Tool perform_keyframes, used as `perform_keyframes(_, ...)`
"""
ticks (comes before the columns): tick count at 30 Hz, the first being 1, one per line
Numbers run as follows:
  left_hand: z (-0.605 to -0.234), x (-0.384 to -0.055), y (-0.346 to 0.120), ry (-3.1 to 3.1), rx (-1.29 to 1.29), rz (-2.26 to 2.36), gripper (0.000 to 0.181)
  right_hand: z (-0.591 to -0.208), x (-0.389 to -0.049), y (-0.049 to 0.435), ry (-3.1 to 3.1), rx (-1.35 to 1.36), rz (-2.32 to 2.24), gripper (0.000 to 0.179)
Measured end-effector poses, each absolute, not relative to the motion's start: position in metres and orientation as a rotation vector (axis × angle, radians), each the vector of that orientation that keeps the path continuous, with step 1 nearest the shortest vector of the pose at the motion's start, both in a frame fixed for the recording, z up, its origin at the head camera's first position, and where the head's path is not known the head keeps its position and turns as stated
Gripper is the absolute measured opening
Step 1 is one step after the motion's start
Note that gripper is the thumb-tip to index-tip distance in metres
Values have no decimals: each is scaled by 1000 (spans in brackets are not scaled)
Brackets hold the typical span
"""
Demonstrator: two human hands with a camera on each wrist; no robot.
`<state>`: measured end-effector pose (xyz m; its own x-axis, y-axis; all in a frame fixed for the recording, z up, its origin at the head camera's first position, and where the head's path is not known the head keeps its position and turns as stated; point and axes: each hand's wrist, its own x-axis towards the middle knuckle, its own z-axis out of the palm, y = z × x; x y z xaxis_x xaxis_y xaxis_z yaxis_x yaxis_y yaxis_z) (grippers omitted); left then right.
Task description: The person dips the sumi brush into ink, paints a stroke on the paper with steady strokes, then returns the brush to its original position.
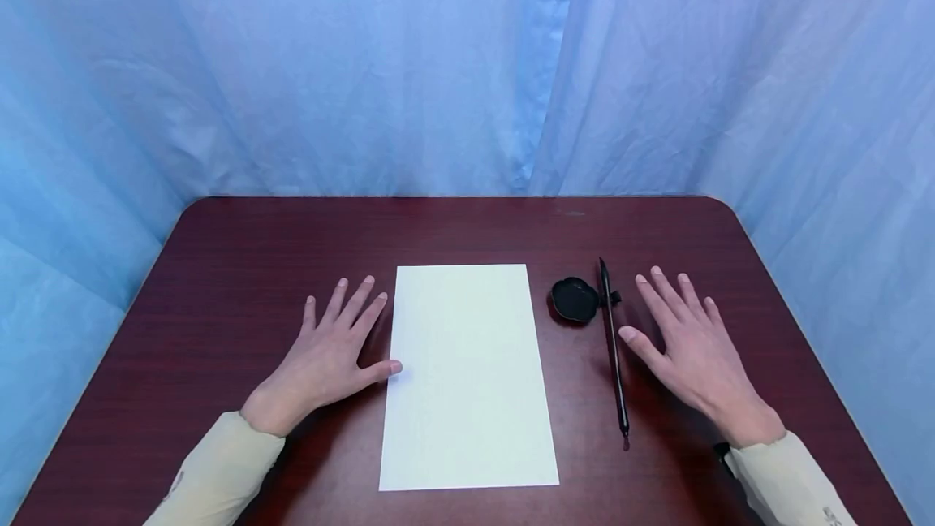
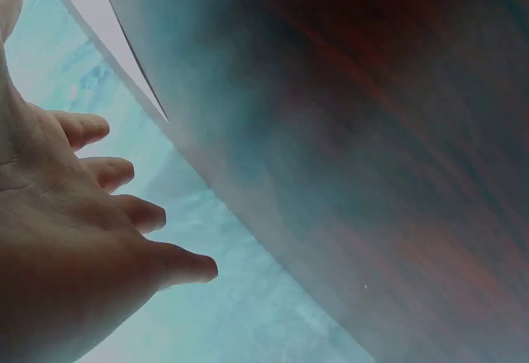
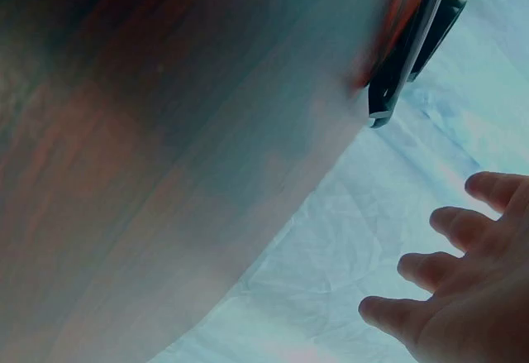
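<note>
Left hand [image 1: 321, 360], fingers spread wide, is toward the surface's [image 1: 256, 242] left edge, thumb tip over the paper [image 1: 467, 380], which lies mid-surface. Next come a black dish [image 1: 573, 300], a brush [image 1: 615, 364] pointing at the far edge, and the right hand [image 1: 697, 355], also wide, nearer the right edge.

In the head view, the left hand [image 1: 323, 362] is lower left, the right hand [image 1: 696, 351] lower right, both widely spread.
</note>
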<state>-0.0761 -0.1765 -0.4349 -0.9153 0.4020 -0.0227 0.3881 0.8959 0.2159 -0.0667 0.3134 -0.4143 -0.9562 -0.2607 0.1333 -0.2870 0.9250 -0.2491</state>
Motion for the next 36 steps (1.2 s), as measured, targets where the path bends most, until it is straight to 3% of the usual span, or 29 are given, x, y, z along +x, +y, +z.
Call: perform_keyframes(36, -440, -76, -163, 2816, 766, 204, 100, -413, -53, 313, -3015, 504, 407, 76)
